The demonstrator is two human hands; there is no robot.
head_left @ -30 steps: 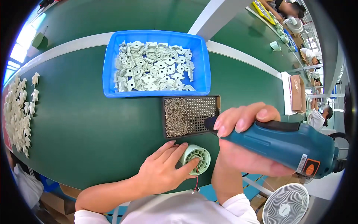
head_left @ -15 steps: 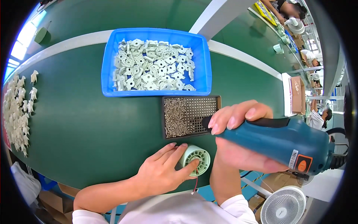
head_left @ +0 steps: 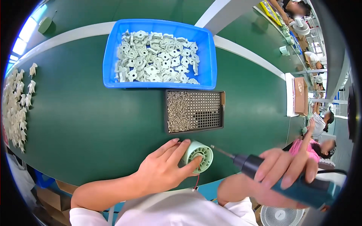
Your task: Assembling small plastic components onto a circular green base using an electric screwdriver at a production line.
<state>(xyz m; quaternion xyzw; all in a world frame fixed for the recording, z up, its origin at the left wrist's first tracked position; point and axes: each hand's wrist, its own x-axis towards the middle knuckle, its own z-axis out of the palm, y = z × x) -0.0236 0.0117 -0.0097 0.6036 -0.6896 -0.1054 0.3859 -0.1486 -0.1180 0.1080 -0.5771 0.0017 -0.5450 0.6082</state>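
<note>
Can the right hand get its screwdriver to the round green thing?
Probably yes: the right hand has the screwdriver tip close by the green thing, and nothing seems between. The left hand covers only part.

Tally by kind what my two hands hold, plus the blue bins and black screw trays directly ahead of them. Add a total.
Power screwdriver: 1
Round pale green housing: 1
Blue bin: 1
Black screw tray: 1
Total: 4

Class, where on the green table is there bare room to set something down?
Bare table: between the white pieces and the screw tray; also right of the blue bin and tray. Crowded: the near edge, where left hand, green housing, right hand and screwdriver cluster.
</note>
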